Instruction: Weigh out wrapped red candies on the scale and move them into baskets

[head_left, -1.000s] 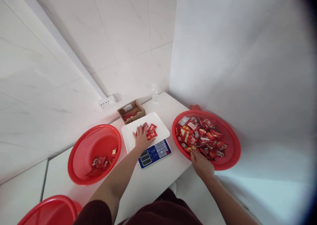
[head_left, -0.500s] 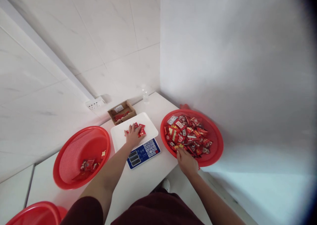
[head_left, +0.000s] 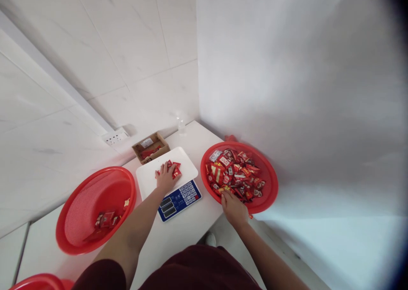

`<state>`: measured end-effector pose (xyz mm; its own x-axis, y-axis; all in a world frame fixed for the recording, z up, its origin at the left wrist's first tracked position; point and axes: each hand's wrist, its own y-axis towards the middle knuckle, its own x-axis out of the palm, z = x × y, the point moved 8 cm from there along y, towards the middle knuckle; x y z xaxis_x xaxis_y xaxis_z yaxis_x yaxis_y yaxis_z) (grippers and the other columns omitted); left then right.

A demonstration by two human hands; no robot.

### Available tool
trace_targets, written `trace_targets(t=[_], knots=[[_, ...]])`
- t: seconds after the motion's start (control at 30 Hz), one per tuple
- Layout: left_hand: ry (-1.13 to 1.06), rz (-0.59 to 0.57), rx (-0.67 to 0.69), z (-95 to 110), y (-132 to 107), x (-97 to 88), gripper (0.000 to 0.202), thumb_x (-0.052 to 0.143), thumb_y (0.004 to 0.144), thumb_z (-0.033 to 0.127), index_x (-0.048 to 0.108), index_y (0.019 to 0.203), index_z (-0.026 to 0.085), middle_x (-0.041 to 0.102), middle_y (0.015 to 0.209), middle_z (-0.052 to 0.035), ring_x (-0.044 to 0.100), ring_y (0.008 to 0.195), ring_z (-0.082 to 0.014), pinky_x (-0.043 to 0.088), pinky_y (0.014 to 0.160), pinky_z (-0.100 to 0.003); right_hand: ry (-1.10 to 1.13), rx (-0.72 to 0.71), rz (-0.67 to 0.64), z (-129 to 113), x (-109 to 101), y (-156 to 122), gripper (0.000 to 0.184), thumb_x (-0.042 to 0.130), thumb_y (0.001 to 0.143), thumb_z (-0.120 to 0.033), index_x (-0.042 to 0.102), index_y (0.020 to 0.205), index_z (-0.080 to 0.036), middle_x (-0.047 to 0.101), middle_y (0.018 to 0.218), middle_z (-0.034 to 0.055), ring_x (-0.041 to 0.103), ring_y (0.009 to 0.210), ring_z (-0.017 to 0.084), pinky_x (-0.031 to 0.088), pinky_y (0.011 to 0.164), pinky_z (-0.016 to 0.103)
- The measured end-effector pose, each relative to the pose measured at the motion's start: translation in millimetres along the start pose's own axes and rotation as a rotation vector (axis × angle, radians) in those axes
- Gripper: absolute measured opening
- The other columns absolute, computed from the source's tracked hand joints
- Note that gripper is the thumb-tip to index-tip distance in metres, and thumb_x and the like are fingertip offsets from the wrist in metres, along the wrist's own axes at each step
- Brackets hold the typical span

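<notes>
- Packets (head_left: 177, 171) on scale tray (head_left: 188, 166), under spread fingers of left hand (head_left: 165, 181); possible spill from sweeping sideways.
- Right hand (head_left: 235, 210) at basket rim (head_left: 274, 190), impossible to tell if pinching; possible tipping from pressing down.

Scale (head_left: 180, 200) stood on table (head_left: 204, 137), pan (head_left: 188, 166) behind key panel (head_left: 188, 191). On pan lay small packets (head_left: 176, 172), left hand (head_left: 165, 178) over them. Right of scale stood right basket (head_left: 269, 180), packet pile (head_left: 239, 171) inside; right hand (head_left: 234, 208) was at its near rim. Left of scale stood left basket (head_left: 79, 209), with loose packets (head_left: 107, 220) low inside. Third basket (head_left: 41, 277) sat nearer, at lower left corner of view. Behind pan stood box (head_left: 157, 154), with small items (head_left: 149, 152) inside; right of box, bottle (head_left: 181, 127) stood near back wall (head_left: 149, 94). Socket (head_left: 115, 137) was on same wall, left of box.
</notes>
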<state>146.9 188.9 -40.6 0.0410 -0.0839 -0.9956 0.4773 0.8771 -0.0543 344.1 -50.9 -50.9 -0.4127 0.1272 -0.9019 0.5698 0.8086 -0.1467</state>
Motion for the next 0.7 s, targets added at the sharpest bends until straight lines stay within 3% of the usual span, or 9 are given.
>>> trace_targets(t=[0.7], knots=[[-0.003, 0.032, -0.010, 0.4, -2.0, -1.3, 0.058, 0.040, 0.087, 0.057, 0.041, 0.139, 0.032, 0.024, 0.154, -0.0076, 0.020, 0.139, -0.0312, 0.017, 0.109, -0.056, -0.022, -0.010, 0.040, 0.3, -0.7, 0.3, 0.040, 0.031, 0.092, -0.032, 0.060, 0.119, -0.030, 0.062, 0.126, 0.0001, 0.061, 0.108, 0.016, 0.053, 0.081, 0.027]])
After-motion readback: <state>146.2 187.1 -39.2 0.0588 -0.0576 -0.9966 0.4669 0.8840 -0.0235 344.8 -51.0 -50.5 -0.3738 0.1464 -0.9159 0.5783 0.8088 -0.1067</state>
